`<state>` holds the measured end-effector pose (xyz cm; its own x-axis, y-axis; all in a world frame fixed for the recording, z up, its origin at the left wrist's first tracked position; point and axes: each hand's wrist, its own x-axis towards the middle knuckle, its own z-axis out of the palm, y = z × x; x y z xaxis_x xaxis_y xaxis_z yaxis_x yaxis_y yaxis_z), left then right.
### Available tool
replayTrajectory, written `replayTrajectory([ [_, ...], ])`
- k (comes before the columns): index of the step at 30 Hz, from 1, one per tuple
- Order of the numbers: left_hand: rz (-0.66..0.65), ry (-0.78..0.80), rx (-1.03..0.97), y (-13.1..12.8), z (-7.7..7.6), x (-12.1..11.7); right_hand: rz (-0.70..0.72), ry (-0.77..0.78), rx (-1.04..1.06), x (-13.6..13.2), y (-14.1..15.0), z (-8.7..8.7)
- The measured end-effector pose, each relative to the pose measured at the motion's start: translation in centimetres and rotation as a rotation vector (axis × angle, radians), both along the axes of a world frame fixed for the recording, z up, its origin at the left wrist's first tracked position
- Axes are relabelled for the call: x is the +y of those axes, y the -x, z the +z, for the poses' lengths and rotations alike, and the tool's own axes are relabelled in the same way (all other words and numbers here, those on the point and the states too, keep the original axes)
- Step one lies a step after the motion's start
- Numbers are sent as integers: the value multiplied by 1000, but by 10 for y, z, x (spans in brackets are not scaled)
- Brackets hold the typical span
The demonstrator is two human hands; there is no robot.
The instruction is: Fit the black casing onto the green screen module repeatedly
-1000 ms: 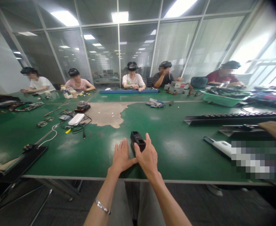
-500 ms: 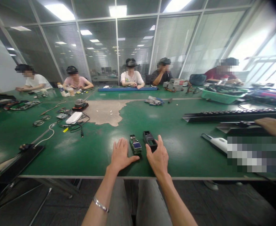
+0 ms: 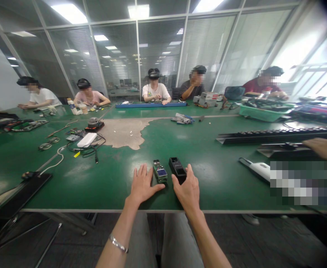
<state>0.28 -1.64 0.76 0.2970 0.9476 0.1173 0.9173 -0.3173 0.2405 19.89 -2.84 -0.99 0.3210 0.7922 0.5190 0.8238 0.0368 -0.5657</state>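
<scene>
My left hand point(image 3: 143, 183) lies flat on the green table with its fingers spread. Just right of its fingertips, a small stacked circuit board point(image 3: 160, 172) with a blue display rests above my outstretched thumb. My right hand point(image 3: 188, 188) is curved round the near end of a black plastic casing point(image 3: 177, 167), thumb on its left and fingers on its right. Square cut-outs and a larger dark window show in the casing's top face. The casing lies beside the board, a narrow gap between them. My palm hides part of the casing's near right side.
Left of me are a white box point(image 3: 86, 140) with cables, and a black strip point(image 3: 26, 191). To the right lie a white handheld device point(image 3: 258, 171), long black rails point(image 3: 275, 137) and a green basket point(image 3: 263, 113). Co-workers sit across the table; another person's hand point(image 3: 323, 148) reaches in from the right.
The casing has shifted slightly towards me with my right hand, and its window now looks dark instead of green. My left hand and the circuit board have stayed nearly still.
</scene>
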Motion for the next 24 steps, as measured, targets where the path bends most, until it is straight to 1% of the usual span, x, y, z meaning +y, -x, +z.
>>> replayTrajectory([
  [7, 18, -7, 6, -1, -3, 1, 24, 14, 26, -3, 0, 2],
  [11, 13, -8, 0, 0, -3, 1, 18, 33, 53, -4, 2, 8],
  [15, 10, -23, -1, 0, -3, 1, 13, 19, 146, -6, 9, 23],
  [18, 11, -17, -1, 0, -3, 1, 75, -14, 208, -6, 21, 37],
  [21, 7, -7, 2, 0, -3, 1, 130, -24, 192, -6, 36, 49],
  [24, 6, -3, 14, 1, -3, 1, 144, -26, 138, -5, 49, 56],
])
